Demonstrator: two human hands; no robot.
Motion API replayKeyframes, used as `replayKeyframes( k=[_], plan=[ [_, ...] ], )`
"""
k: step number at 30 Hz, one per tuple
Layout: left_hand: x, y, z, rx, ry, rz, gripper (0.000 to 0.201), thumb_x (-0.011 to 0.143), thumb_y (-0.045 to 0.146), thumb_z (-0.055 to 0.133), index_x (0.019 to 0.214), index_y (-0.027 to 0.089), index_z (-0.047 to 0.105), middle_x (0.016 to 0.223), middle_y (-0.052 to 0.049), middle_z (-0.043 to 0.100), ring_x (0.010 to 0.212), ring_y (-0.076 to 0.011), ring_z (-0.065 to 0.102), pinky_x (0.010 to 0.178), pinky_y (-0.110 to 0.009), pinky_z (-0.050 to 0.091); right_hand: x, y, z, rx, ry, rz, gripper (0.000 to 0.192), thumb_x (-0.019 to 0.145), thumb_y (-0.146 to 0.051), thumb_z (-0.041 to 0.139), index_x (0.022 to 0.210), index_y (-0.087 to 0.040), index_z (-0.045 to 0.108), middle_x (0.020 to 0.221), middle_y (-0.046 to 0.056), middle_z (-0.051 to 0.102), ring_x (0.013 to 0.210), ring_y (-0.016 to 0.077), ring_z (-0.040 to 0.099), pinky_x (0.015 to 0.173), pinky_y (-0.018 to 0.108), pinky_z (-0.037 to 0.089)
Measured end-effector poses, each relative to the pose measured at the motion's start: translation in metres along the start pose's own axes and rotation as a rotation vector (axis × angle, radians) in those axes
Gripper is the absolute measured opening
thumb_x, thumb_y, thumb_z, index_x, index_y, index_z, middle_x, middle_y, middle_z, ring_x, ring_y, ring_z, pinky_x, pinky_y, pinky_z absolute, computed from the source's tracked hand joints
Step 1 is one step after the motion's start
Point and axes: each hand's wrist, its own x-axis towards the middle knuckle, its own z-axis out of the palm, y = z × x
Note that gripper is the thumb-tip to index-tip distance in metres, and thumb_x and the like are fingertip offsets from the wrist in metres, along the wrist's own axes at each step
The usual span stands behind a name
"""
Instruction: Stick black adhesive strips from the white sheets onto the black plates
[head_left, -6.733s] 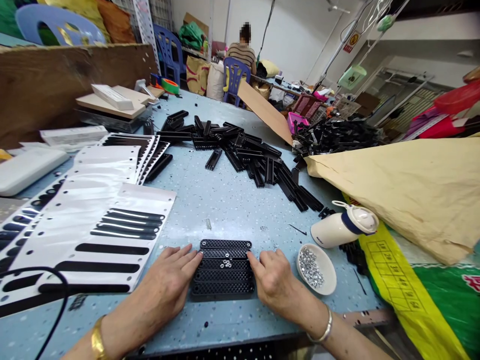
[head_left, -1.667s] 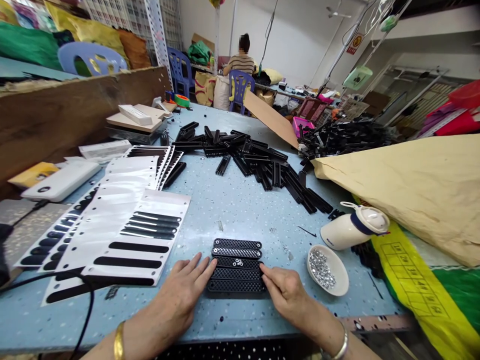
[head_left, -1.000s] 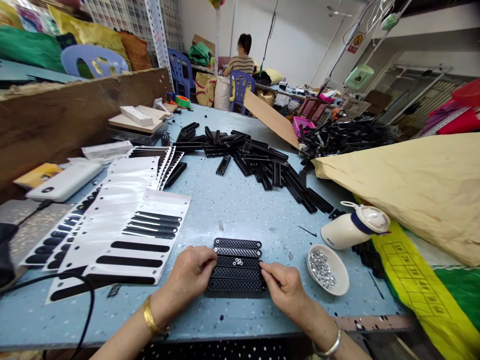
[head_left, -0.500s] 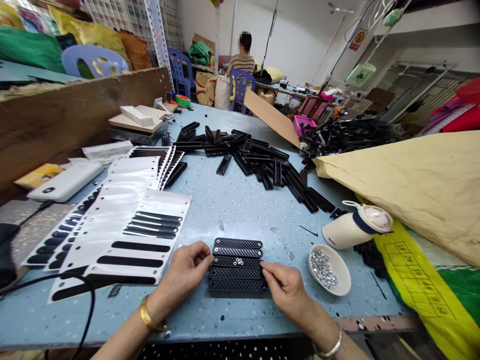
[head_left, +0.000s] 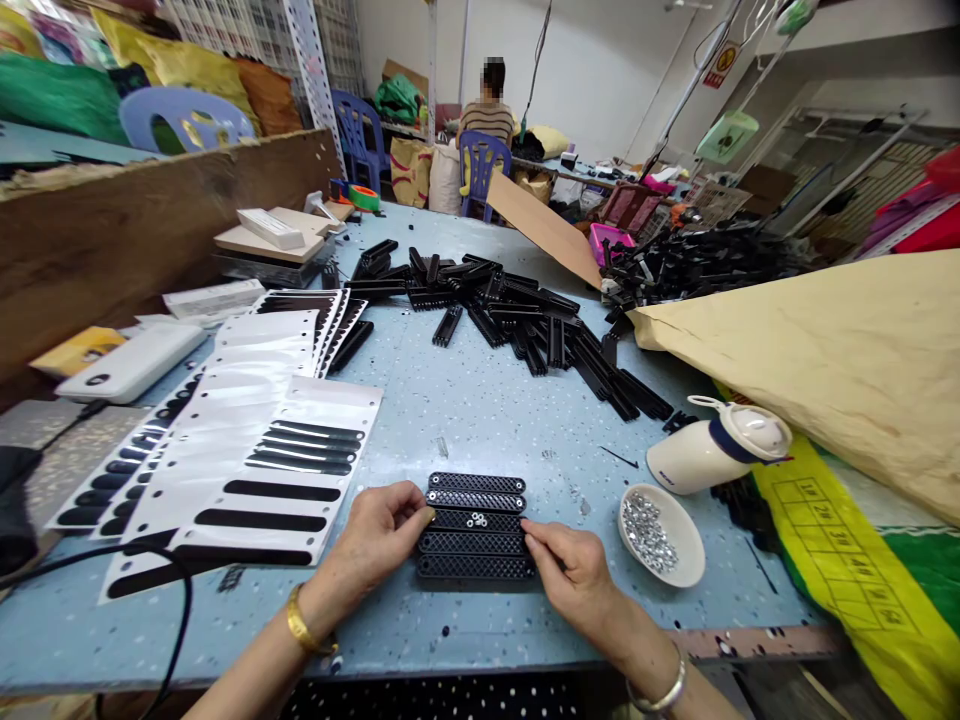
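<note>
Several black perforated plastic strips [head_left: 475, 527] lie side by side in a row near the table's front edge, with a few small metal nuts [head_left: 475, 520] resting on the middle one. My left hand [head_left: 375, 542] has its fingers curled and its fingertips pinch the left end of the strips. My right hand [head_left: 571, 573] touches the right end with its fingertips. A small white dish of metal nuts [head_left: 660, 522] sits just right of my right hand.
White sheets with black adhesive strips [head_left: 247, 430] fan out at left. A pile of black strips [head_left: 510, 310] covers the middle of the blue table [head_left: 465, 400]. A white bottle [head_left: 716, 452] lies at right by a large tan sack [head_left: 847, 360]. A person sits far back.
My left hand went from lying flat beside the strips to curled fingers pinching their left end. My right hand stays at the right end. The view shifted slightly.
</note>
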Motion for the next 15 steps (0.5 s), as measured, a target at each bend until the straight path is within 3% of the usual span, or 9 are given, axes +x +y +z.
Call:
replayKeyframes(
  k=[8,10,13,15],
  plan=[
    [-0.002,-0.003,-0.003,0.050,0.017,0.044,0.025,0.085,0.029,0.049,0.065,0.018,0.060,0.049,0.003,0.059,0.046,-0.0120,0.055,0.046,-0.022,0.041,-0.001,0.004,-0.001,-0.023,0.008,-0.013,0.024,0.092,-0.015,0.050,0.100,-0.013,0.073,0.075,0.009,0.074,0.062,0.0180,0.069,0.058,0.029,0.054],
    [-0.007,-0.001,-0.004,0.115,0.089,0.097,0.024,0.088,0.028,0.048,0.072,0.018,0.063,0.055,0.001,0.063,0.050,-0.0137,0.058,0.049,-0.025,0.044,0.004,0.000,-0.003,-0.093,0.025,-0.053,0.026,0.093,-0.014,0.048,0.099,-0.011,0.072,0.066,0.007,0.069,0.056,0.0169,0.064,0.054,0.028,0.051],
    [-0.016,0.004,0.003,0.355,0.290,0.422,0.021,0.090,0.020,0.048,0.100,0.016,0.066,0.088,-0.009,0.074,0.079,-0.0227,0.068,0.071,-0.037,0.052,0.016,-0.014,-0.002,-0.267,0.003,-0.124,0.029,0.094,-0.012,0.043,0.103,-0.009,0.070,0.063,0.007,0.062,0.054,0.0169,0.056,0.052,0.029,0.045],
    [-0.020,0.006,0.014,0.535,0.323,0.667,0.034,0.088,0.011,0.047,0.120,0.013,0.060,0.117,-0.015,0.070,0.113,-0.0322,0.062,0.090,-0.049,0.048,0.027,-0.027,0.002,-0.375,-0.105,-0.143,0.028,0.092,-0.010,0.043,0.106,-0.010,0.067,0.070,0.008,0.063,0.060,0.0179,0.056,0.055,0.030,0.044]
  ],
)
